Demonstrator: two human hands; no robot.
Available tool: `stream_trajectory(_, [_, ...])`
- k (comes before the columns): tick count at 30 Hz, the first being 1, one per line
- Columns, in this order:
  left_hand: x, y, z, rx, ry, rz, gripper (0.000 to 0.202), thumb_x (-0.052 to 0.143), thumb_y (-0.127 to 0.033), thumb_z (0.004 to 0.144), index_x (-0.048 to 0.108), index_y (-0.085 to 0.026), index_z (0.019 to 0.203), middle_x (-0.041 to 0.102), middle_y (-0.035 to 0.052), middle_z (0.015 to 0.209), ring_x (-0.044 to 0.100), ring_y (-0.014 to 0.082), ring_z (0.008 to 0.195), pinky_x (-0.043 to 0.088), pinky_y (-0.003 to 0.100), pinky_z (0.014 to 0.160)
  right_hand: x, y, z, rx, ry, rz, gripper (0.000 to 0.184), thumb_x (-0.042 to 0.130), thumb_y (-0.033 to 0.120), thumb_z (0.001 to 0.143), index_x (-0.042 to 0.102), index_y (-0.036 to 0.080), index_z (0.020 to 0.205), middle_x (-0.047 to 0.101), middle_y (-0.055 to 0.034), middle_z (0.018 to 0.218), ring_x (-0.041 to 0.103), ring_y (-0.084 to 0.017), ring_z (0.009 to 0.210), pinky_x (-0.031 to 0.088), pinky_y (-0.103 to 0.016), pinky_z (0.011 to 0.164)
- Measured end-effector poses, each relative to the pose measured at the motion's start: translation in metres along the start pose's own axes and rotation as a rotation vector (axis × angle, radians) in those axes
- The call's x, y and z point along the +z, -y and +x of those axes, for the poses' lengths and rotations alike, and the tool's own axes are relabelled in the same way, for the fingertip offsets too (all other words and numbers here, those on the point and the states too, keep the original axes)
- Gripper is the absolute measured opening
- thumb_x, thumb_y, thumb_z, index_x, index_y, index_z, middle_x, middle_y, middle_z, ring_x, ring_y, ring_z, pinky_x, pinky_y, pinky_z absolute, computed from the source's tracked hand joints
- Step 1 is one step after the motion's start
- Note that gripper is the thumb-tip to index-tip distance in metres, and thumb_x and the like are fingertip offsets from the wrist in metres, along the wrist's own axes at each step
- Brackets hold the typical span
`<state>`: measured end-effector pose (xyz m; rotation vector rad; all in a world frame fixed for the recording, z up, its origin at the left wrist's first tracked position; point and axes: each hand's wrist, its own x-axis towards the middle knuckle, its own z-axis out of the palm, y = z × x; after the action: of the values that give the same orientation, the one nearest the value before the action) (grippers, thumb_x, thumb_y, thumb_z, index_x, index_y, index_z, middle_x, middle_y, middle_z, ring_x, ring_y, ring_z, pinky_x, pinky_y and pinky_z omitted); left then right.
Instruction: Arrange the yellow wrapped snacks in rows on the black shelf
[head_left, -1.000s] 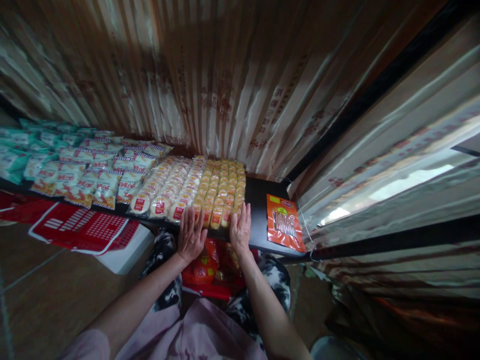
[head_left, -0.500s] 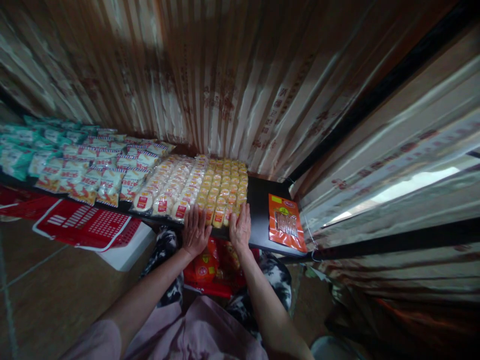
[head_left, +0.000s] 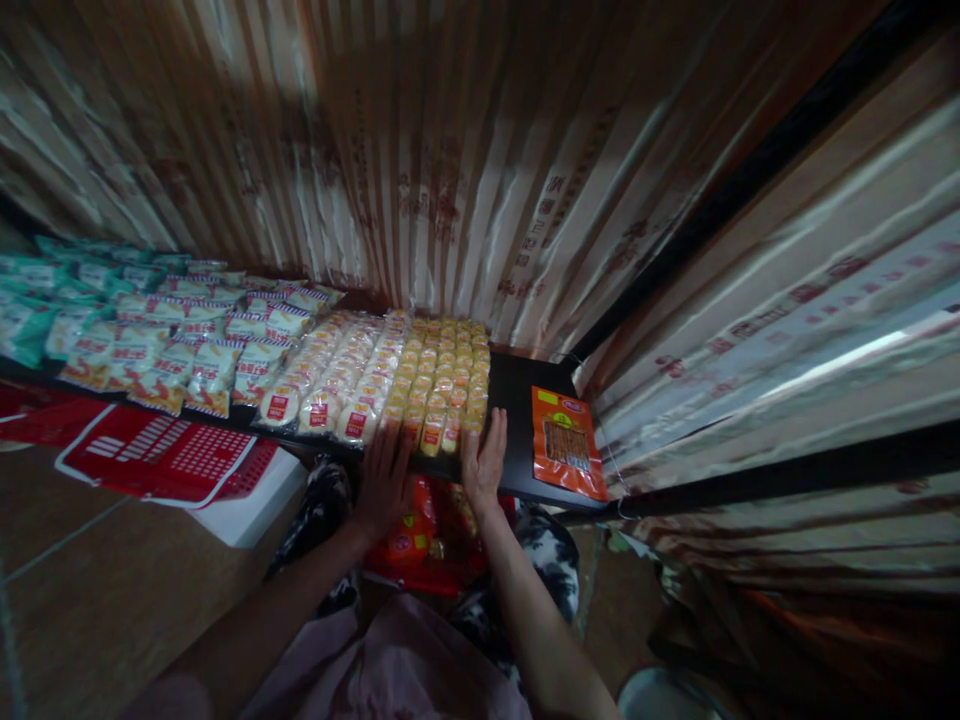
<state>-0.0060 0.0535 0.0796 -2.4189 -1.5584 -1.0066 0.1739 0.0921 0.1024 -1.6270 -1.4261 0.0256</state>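
Observation:
Rows of small yellow wrapped cakes (head_left: pixel 442 385) lie on a black shelf (head_left: pixel 517 450). My left hand (head_left: pixel 383 485) rests at their front left corner, fingers stretched out over the front ends. At the front right corner, my right hand (head_left: pixel 484 462) lies along the side of the rows with its fingers straight. Neither hand is wrapped around anything. Left of the yellow cakes are rows of white round wrapped biscuits (head_left: pixel 352 370) with red labels. An orange snack packet (head_left: pixel 568 443) lies flat to the right of my right hand.
Striped snack bags (head_left: pixel 202 335) and green bags (head_left: pixel 75 280) fill the shelf's left part. Below stand a red basket (head_left: pixel 161 455), a white box (head_left: pixel 255 495) and a red container with orange packets (head_left: pixel 416 530) between my legs. Corrugated sheeting (head_left: pixel 420 150) rises behind; a black post (head_left: pixel 645 280) stands right.
The view has shifted slightly and darkened over my left arm. Both hands stay at the front corners of the yellow cakes; my right fingers lean a little farther right.

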Motion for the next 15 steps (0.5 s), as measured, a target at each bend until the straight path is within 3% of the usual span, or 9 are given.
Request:
stream_trajectory(5, [0.003, -0.020, -0.032, 0.194, 0.100, -0.195, 0.065, 0.038, -0.010, 0.090, 0.012, -0.020, 0.149, 0.017, 0.0122, 0.155, 0.011, 0.0279, 0.144, 0.036, 0.049, 0.108, -0.030, 0.015, -0.016, -0.122, -0.081, 0.112, 0.047, 0.032, 0.032, 0.096, 0.034, 0.017, 0.140, 0.044, -0.0168, 0.138, 0.040, -0.023, 0.131, 0.039, -0.049, 0.104])
stream_trajectory(8, [0.018, -0.028, -0.052, 0.251, 0.178, -0.303, 0.064, 0.035, -0.009, 0.090, 0.013, -0.019, 0.149, 0.020, 0.0126, 0.154, 0.013, 0.0264, 0.143, 0.037, 0.049, 0.108, -0.044, 0.016, -0.042, -0.213, 0.026, 0.196, 0.038, 0.038, 0.028, 0.094, 0.048, 0.017, 0.130, 0.058, -0.0138, 0.123, 0.053, -0.021, 0.118, 0.046, -0.043, 0.097])
stream_trajectory(11, [0.036, -0.032, -0.070, 0.156, 0.272, -0.340, 0.065, 0.036, -0.010, 0.089, 0.014, -0.020, 0.148, 0.021, 0.0128, 0.154, 0.018, 0.0252, 0.143, 0.035, 0.050, 0.110, -0.046, 0.008, -0.066, -0.287, 0.276, 0.237, 0.031, 0.038, 0.025, 0.094, 0.059, 0.018, 0.116, 0.066, -0.0108, 0.108, 0.062, -0.018, 0.102, 0.051, -0.033, 0.089])
stream_trajectory(15, [0.046, -0.037, -0.083, -0.164, 0.539, -0.318, 0.064, 0.036, -0.007, 0.085, 0.024, -0.020, 0.147, 0.033, 0.0094, 0.150, 0.026, 0.0194, 0.140, 0.032, 0.040, 0.114, -0.038, -0.007, -0.074, -0.193, 0.800, 0.048, 0.030, 0.041, 0.024, 0.092, 0.065, 0.018, 0.109, 0.070, -0.0103, 0.100, 0.066, -0.019, 0.092, 0.050, -0.029, 0.083])
